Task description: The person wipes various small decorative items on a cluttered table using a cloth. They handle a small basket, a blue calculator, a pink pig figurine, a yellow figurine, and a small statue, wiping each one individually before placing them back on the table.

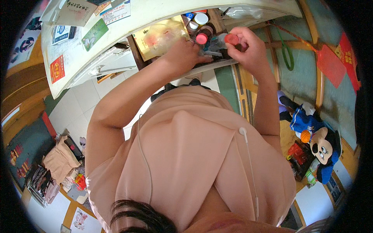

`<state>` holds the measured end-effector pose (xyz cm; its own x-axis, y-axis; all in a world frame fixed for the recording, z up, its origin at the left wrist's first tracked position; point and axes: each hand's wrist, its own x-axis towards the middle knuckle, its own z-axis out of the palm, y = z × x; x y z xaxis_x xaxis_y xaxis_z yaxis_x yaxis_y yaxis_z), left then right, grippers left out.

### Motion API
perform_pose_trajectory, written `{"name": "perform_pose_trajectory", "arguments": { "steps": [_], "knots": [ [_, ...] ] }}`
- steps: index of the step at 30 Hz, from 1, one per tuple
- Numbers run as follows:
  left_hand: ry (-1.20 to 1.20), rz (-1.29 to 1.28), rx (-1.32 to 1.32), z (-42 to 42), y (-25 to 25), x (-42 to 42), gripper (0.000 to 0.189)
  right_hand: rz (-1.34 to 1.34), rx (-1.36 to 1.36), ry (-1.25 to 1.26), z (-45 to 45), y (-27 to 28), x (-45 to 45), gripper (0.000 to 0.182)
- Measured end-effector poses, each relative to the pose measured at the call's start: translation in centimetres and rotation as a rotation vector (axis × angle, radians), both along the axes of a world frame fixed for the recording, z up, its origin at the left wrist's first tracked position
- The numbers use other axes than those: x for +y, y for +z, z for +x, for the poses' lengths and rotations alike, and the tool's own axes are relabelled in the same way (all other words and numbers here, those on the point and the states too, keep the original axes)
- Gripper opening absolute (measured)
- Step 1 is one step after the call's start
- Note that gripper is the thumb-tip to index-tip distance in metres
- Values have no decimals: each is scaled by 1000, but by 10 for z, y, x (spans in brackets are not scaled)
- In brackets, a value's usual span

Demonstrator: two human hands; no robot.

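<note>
An open drawer of small containers juts from beneath the white tabletop in front of me. My right hand grips a clear bottle with a red cap over the drawer's right part. Inside the drawer, my left hand reaches down beside a dark bottle with a pink-red cap; its fingertips are partly hidden, so whether it holds anything is unclear. White-lidded bottles stand behind that bottle. A gold packet lies at the drawer's left, partly under a clear plastic bag.
Cards and papers, a green card and a red one among them, lie on the white tabletop. Another drawer is at the left. A plush mouse toy sits at the right. White earphone cords hang over my chest.
</note>
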<state>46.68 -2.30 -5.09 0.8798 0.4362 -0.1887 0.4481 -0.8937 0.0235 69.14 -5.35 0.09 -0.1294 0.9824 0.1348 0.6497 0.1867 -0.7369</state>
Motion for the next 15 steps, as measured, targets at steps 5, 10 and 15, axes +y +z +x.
{"name": "perform_pose_trajectory", "arguments": {
  "steps": [5, 10, 15],
  "knots": [
    [79, -120, 199, 24, 10, 5, 30, 1, 174, -47, 9, 9, 1, 27],
    [35, -56, 73, 16, 0, 4, 24, -66, 255, -10, 14, 24, -7, 26],
    [79, -19, 228, 17, 11, 1, 24, -204, 70, 117, 6, 23, -9, 26]
  ]
}}
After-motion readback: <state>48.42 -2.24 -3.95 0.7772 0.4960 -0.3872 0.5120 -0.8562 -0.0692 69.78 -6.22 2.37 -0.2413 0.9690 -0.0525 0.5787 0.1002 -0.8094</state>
